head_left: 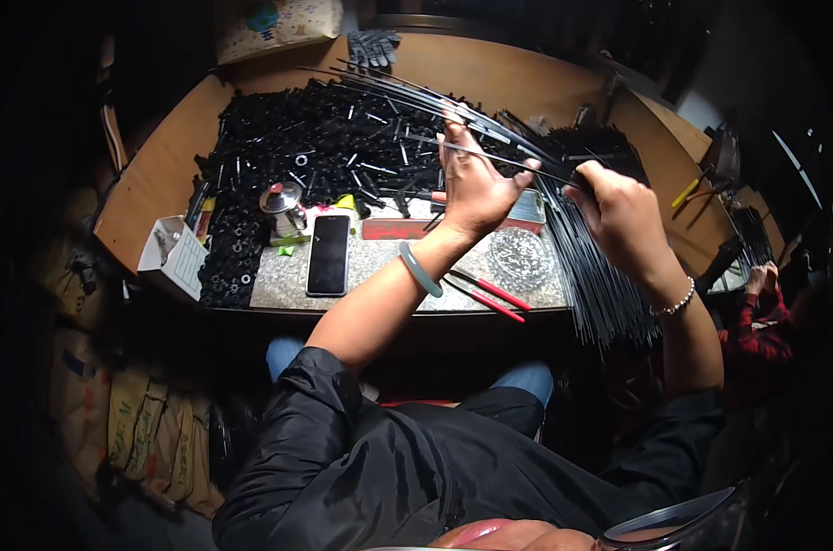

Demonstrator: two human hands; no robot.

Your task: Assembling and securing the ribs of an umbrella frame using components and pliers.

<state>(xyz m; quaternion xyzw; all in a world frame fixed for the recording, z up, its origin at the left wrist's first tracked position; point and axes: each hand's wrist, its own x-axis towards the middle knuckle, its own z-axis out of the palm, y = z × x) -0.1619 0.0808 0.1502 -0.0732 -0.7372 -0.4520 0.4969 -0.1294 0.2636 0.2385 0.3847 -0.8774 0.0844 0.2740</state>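
Observation:
Several thin black rods (398, 90), like umbrella ribs, run slantwise across the fingers of my left hand (480, 188), held above the workbench. Its thumb points out to the right, and part of its grip is hidden. One single rod (499, 158) passes in front of that palm toward my right hand (618, 207), whose fingers are closed round its right end. Below my right hand lies a thick sheaf of similar black rods (600, 285), hanging over the bench's front edge. Red-handled pliers (490, 294) rest on the speckled work surface (407, 285) below my left wrist.
A large heap of small black parts (288, 138) fills the back left. Nearer stand a phone (329, 255), a lidded jar (283, 204) and a white box (173, 257). Wooden boards (159, 170) wall the bench. At far right shows another person's hand (760, 277).

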